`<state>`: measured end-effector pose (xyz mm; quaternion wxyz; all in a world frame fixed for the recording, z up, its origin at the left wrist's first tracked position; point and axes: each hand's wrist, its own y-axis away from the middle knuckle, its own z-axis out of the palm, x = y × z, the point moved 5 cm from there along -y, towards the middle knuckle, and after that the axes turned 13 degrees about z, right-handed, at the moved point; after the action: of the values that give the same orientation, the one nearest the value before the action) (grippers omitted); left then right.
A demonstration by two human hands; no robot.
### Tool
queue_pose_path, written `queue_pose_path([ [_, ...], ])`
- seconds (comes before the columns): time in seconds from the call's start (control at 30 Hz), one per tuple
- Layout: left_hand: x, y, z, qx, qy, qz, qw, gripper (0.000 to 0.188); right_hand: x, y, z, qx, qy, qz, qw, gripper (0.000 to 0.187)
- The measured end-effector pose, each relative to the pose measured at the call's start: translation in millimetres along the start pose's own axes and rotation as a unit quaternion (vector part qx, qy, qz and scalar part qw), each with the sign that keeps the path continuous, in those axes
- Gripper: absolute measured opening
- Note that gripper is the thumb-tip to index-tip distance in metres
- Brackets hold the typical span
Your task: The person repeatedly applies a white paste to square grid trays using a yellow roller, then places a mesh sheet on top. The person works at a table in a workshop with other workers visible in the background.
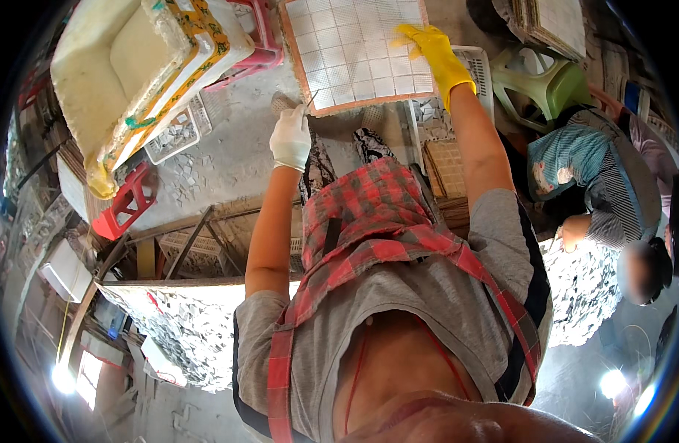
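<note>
My left hand (291,137), in a white glove, is closed around a thin metal tool (313,97) whose tip points up beside the near left corner of a framed panel. The panel (347,55) bears rows of pale square tiles, with what looks like a fine mesh over them, inside an orange-brown rim. My right hand (435,55) wears a yellow rubber glove and reaches over the panel's right side. Its fingers are apart and slightly blurred, holding nothing I can see; whether they touch the surface I cannot tell.
A foam box (144,66) bound with printed tape stands left on a pink stool (262,44). White baskets (181,133) hold tile chips, and more chips litter the floor. At right are a green stool (543,85) and another person (598,170). A red stool (129,203) lies left.
</note>
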<state>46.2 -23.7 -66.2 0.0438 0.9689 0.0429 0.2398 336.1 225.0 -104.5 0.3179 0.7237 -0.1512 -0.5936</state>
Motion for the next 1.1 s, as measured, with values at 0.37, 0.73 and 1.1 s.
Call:
queue_pose_path([
  [0.37, -3, -4, 6, 0.023, -0.017, 0.058, 0.998, 0.020, 19, -25, -13, -0.015, 0.044, 0.034, 0.998, 0.034],
  [0.73, -2, 2, 13, 0.024, -0.012, 0.039, 0.999, 0.022, 4, -26, -34, 0.114, 0.187, 0.100, 0.971, 0.059],
  [1.1, 0, -12, 9, -0.058, -0.049, 0.011, 0.997, 0.021, 56, -72, -36, -0.154, 0.188, 0.085, 0.966, 0.052],
])
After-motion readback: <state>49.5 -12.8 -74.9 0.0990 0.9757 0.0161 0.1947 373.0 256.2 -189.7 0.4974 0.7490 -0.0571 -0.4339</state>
